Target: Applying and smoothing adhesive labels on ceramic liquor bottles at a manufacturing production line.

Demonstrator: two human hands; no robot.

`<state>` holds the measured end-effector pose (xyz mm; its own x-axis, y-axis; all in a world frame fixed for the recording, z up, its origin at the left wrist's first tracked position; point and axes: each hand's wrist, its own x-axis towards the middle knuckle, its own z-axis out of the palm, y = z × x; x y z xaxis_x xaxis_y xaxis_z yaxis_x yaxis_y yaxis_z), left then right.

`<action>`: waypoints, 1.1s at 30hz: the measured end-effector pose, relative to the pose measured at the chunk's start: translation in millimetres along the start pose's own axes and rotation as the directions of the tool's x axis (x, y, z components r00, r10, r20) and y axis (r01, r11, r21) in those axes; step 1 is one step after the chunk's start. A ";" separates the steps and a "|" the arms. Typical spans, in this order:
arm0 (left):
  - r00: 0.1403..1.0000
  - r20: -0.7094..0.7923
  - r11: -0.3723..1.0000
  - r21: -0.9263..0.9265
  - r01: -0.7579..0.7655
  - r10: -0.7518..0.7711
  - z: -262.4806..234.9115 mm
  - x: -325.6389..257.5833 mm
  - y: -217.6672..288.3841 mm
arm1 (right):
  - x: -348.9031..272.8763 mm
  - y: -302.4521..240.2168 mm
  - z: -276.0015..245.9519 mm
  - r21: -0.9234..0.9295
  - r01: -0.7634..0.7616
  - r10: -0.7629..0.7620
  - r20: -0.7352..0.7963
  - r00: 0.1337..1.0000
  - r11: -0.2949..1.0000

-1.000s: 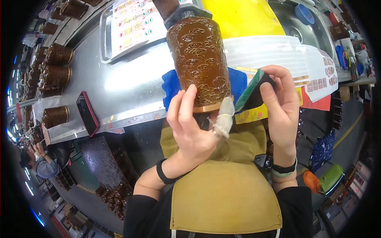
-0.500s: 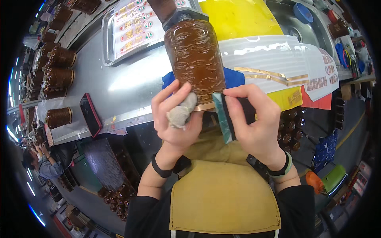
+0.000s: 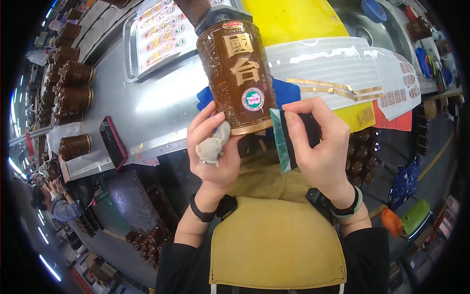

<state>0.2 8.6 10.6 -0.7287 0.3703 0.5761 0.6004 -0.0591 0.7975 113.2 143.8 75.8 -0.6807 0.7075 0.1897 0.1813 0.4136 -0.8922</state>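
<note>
A brown glazed bottle [image 3: 218, 63] lies with its neck pointing away from me and its base toward me. Raised gold lettering and a round white-and-green emblem face up, and a gold band [image 3: 250, 128] rings the base. My left hand [image 3: 210, 152] grips the bottle at the left of its base; a greyish fabric cover [image 3: 214, 144] wraps one finger. Between the thumb and fingers of my right hand [image 3: 323, 147] is a flat dark pad with a green edge [image 3: 283, 147], beside the base's right side.
A blue cloth [image 3: 286, 95] lies under the bottle. Gold strips [image 3: 338, 90] rest on a white sheet to the right, near a yellow sheet [image 3: 293, 22]. A metal tray [image 3: 131, 54] with stickers, a red-edged phone [image 3: 113, 142] and several brown bottles [image 3: 76, 100] stand left.
The bottle has turned about its long axis, so the gold lettering and emblem now face up instead of the plain rippled side. My right hand has shifted slightly right with the pad.
</note>
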 end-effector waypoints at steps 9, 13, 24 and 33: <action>0.993 0.026 0.988 0.100 -0.116 0.114 -0.5 4.2 -6.9 | 0.9 -3.0 1.7 0.036 0.028 -0.028 0.009 1.000 0.999; 0.945 0.182 0.851 0.412 -0.325 0.272 1.4 11.5 15.0 | -2.2 0.7 1.2 0.018 0.000 0.000 0.007 1.000 1.000; 0.995 -0.026 0.986 0.144 -0.087 0.092 7.0 9.5 8.0 | -1.6 7.1 -0.4 -0.028 -0.015 0.014 -0.042 0.999 1.000; 0.994 0.074 0.988 0.126 -0.093 0.085 3.3 3.3 3.9 | 1.8 -1.3 0.8 0.028 0.020 -0.020 0.015 1.000 0.999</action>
<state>1.2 12.6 15.0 -0.6491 0.4311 0.6268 0.7025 0.0237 0.7113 111.2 144.1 77.0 -0.6951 0.6901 0.2013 0.1477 0.4111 -0.8996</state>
